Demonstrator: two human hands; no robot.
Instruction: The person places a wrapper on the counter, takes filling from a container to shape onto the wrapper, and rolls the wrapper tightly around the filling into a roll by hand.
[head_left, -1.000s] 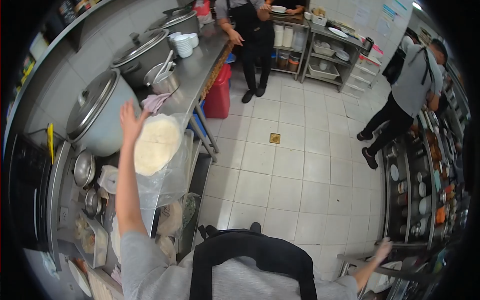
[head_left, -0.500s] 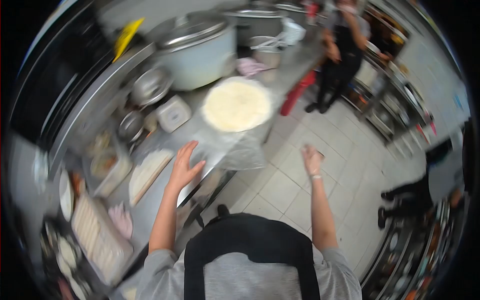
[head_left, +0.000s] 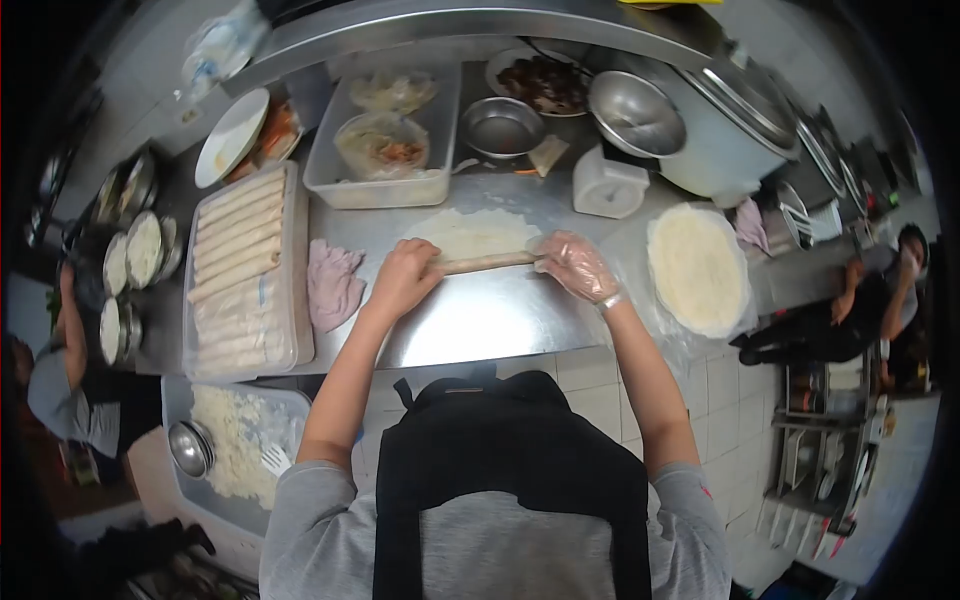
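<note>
A partly rolled spring roll [head_left: 488,263] lies across the steel counter, its wrapper sheet [head_left: 478,230] still flat behind it. The fingers of my left hand [head_left: 404,277] are closed on the roll's left end. At its right end, my right hand [head_left: 580,268], in a clear plastic glove, pinches the roll. A stack of round pale wrappers [head_left: 698,270] sits on plastic to the right. Left of my left hand are a crumpled pink cloth [head_left: 335,284] and several finished rolls [head_left: 238,235] in a clear plastic tub [head_left: 304,325].
Behind the work stand a plastic bin [head_left: 375,195] with bagged food, a metal bowl [head_left: 503,128], a white scale [head_left: 609,185] and a large cooker [head_left: 700,150]. A tub of shredded filling [head_left: 240,440] is lower left. People stand at far left and right [head_left: 838,310].
My view has swung left to face the counter. Both hands, apart and off the wrapper before, have come down onto the two ends of the roll.
</note>
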